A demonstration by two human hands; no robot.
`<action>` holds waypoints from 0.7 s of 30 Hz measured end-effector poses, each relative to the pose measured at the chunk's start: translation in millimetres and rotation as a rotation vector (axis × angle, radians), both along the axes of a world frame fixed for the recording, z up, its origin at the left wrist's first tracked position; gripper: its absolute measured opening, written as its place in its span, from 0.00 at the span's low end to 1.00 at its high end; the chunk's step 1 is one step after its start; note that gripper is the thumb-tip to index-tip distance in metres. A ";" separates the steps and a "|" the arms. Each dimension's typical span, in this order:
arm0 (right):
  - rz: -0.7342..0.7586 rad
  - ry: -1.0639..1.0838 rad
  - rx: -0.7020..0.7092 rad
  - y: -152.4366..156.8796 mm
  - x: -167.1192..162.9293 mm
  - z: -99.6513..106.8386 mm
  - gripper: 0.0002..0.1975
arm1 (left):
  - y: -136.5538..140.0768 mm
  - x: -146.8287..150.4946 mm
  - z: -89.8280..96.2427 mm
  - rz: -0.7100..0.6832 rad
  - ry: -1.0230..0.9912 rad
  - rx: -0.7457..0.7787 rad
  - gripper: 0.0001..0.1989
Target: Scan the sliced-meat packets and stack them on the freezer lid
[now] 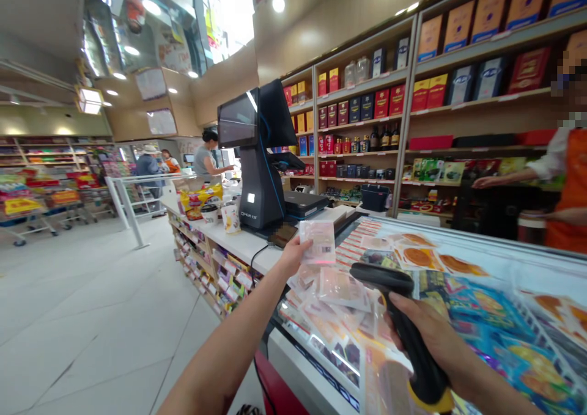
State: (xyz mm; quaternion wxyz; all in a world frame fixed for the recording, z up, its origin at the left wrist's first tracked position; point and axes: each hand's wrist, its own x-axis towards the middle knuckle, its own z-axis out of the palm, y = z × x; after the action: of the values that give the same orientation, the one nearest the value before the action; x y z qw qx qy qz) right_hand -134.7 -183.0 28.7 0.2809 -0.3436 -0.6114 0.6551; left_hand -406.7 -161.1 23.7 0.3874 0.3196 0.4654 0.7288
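Note:
My left hand (pixel 296 255) pinches the edge of a flat, clear plastic packet (pixel 317 241) with a printed label, held up over the counter. A pinkish-red streak of light falls along its lower edge. In my right hand (pixel 424 326) is a black and yellow barcode scanner (pixel 408 323), its head pointing left towards the packet. Below and between my hands lies a loose heap of similar clear packets (pixel 343 293) on the glass top. Blue and yellow snack bags (pixel 490 305) show to the right of the scanner.
A black point-of-sale terminal (pixel 261 158) stands on the counter ahead, with a paper cup (pixel 230 218) and a yellow snack bag (pixel 202 198) to its left. A person in an orange apron (pixel 571 183) stands at the right. Shelves of boxed bottles (pixel 367 106) line the back wall.

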 end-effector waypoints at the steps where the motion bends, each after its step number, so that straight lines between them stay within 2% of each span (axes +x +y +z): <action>1: -0.005 -0.004 -0.001 -0.7 0.3 1.2 0.19 | -0.1 0.2 0.3 0.000 -0.001 0.001 0.08; 8: -0.052 0.019 -0.036 -3.4 0.8 8.1 0.17 | -1.1 4.3 3.5 -0.013 -0.006 0.002 0.09; 21: -0.020 0.044 -0.012 0.1 2.3 3.6 0.18 | -1.0 5.4 3.8 -0.015 0.059 -0.042 0.09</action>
State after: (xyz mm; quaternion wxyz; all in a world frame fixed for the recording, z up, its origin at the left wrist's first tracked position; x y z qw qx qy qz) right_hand -132.5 -182.9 32.3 0.2987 -0.3371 -0.5976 0.6633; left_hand -401.3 -162.2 27.5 0.3855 0.3363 0.4894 0.7062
